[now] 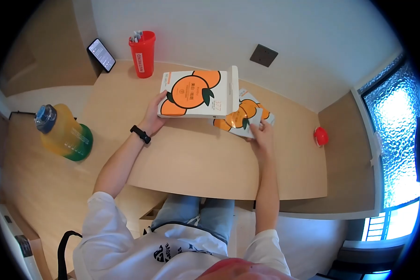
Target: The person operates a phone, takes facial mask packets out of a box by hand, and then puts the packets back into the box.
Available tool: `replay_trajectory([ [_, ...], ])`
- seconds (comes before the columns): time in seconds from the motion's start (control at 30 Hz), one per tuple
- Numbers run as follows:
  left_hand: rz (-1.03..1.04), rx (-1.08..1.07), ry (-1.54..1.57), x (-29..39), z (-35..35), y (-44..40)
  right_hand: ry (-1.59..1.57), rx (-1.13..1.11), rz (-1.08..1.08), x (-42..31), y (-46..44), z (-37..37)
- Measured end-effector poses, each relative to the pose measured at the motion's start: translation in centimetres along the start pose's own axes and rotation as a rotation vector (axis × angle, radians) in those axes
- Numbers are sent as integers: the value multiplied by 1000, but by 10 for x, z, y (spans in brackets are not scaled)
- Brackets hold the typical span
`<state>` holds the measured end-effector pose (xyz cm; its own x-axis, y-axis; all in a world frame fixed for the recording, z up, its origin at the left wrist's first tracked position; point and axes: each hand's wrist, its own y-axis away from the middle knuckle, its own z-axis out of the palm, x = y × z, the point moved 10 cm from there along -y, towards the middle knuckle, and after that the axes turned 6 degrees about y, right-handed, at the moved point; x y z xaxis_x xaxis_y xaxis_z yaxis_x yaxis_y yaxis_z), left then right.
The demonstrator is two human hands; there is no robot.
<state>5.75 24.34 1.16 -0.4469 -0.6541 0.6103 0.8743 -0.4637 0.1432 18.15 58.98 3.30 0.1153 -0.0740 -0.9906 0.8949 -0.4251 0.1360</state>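
Observation:
My left hand (154,114) holds a white box (191,93) printed with oranges by its left side, above the desk. The box's flap stands up at its right end. In my right hand (263,135) are flat packets (240,119) with the same orange print, pinched between thumb and fingers beside the box's right end. Another packet (265,113) shows just behind them; whether it is held or lies on the desk is unclear. A black band is on my left wrist.
A red cup (143,58) with small items in it and a phone (101,55) stand at the back left. A large yellow-green bottle (66,135) is at the left. A small red object (321,136) sits at the desk's right (303,163). A dark wall socket (264,55) is behind.

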Motion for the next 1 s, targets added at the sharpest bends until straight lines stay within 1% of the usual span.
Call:
replay_trajectory([
  [0.07,11,14,-8,1,-1,0,217,-64,-62,12,-10,2],
  [0.1,8,21,-17,0,-3,1,-12,-88,-35,6,-1,9],
  [0.2,2,29,-12,-2,-8,-1,-190,-4,-103,-13,6,8],
  [0.23,1,33,3,-4,-10,0,-197,73,-151,-22,7,0],
  [0.33,10,14,37,-3,1,-1,-418,122,-225,-25,0,-22],
  [0.47,34,2,20,1,5,2,-519,175,-312,-19,-8,-42],
  [0.53,37,33,4,1,-1,1,-438,140,-323,-27,-7,-37],
  [0.63,85,-54,-30,3,1,-1,-228,57,-277,-27,4,-14],
  [0.67,59,-46,-32,2,-2,-2,-145,6,-258,-25,5,2],
  [0.7,42,-34,-27,-1,-6,-3,-63,-95,-294,-25,8,19],
  [0.73,31,-22,-15,-2,0,2,-58,-153,-230,-21,14,34],
  [0.77,21,-33,-102,-2,7,8,-45,-211,-170,-20,23,47],
  [0.8,88,-75,-207,0,17,11,-28,-265,-112,-18,29,59],
  [0.83,148,-117,-319,0,26,11,-21,-281,-230,-21,31,72],
  [0.87,195,-165,-438,0,34,14,65,-331,-219,-11,35,79],
  [0.9,148,-193,-449,-3,41,18,210,-121,-340,-13,38,78],
  [0.97,102,-182,-346,-4,36,20,325,-32,-489,-5,37,72],
  [1.0,71,-184,-294,-4,32,19,297,-161,-525,6,20,62],
])
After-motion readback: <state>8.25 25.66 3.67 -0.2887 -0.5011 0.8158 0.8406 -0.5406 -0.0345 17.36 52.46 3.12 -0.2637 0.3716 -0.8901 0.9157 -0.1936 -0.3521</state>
